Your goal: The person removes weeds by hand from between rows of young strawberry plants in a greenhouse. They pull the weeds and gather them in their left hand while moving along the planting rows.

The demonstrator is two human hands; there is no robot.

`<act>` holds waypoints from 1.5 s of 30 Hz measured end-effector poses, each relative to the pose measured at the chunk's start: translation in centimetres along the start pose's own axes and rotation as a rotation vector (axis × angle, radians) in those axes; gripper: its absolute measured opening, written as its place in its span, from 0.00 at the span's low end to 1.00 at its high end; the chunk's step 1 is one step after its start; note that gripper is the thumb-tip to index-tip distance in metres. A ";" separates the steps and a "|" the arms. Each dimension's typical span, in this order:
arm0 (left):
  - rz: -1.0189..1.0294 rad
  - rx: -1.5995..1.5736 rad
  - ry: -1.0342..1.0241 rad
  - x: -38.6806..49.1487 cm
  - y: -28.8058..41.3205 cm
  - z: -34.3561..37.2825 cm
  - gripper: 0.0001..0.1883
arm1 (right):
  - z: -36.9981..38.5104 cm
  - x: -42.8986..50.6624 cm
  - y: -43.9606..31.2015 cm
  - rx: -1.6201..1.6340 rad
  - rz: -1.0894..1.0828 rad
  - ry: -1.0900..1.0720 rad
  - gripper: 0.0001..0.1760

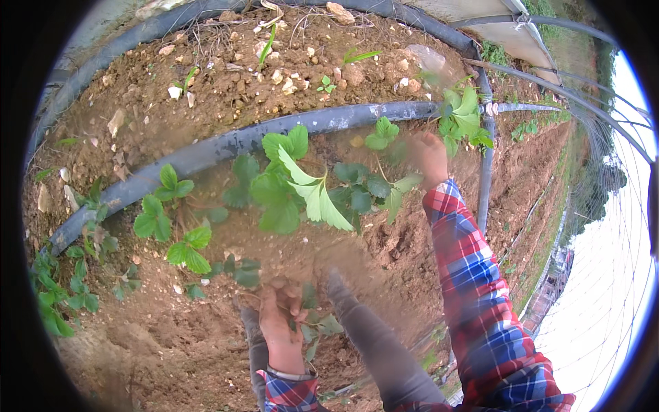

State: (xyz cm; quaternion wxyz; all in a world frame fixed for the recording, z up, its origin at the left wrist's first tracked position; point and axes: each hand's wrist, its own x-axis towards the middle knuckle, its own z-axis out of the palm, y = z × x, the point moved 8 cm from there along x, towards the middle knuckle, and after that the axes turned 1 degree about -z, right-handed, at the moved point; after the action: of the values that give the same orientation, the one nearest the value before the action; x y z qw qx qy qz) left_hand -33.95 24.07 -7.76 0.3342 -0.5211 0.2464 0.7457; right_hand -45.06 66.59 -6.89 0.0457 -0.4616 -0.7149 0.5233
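My left hand (282,324) is low in the middle with its fingers curled around the stems of a small leafy plant (323,326); its leaves stick out beside the palm. My right hand (430,157) reaches up to the right, against the stems of a strawberry plant (463,117) beside the grey pipe (350,116). Its fingers are bent and partly blurred, so their grip on the stems is unclear. Between the hands stand larger strawberry leaves (280,193), one turned pale side up. Smaller strawberry plants (190,250) grow to the left.
Brown stony soil (154,329) surrounds the plants. Another dark pipe (427,23) curves along the far side, and an upright pipe (485,170) crosses at the right. My dark-clothed leg (381,350) extends between my arms. Wire netting (602,216) and arched tubes (576,95) rise at the right.
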 end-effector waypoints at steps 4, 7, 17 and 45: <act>0.027 0.042 0.007 0.0 -0.2 0.2 0.14 | 3.0 -0.6 0.2 -0.362 -0.053 -0.174 0.11; 0.021 0.061 -0.032 -0.2 -0.2 0.4 0.14 | 5.0 -0.6 -0.8 -0.624 -0.223 -0.216 0.15; 0.018 0.031 -0.040 -0.5 0.3 0.4 0.12 | 7.7 0.9 -3.5 -1.428 -0.499 -0.446 0.13; 0.141 0.200 -0.109 -1.8 1.6 2.6 0.14 | 9.9 -12.5 -11.0 -0.890 -0.751 -0.119 0.10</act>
State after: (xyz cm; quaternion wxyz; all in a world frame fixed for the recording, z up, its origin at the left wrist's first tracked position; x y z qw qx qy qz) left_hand -36.37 24.42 -5.20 0.3440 -0.4254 0.3369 0.7663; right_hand -50.09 50.44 2.63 -0.0106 -0.1211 -0.9818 0.1457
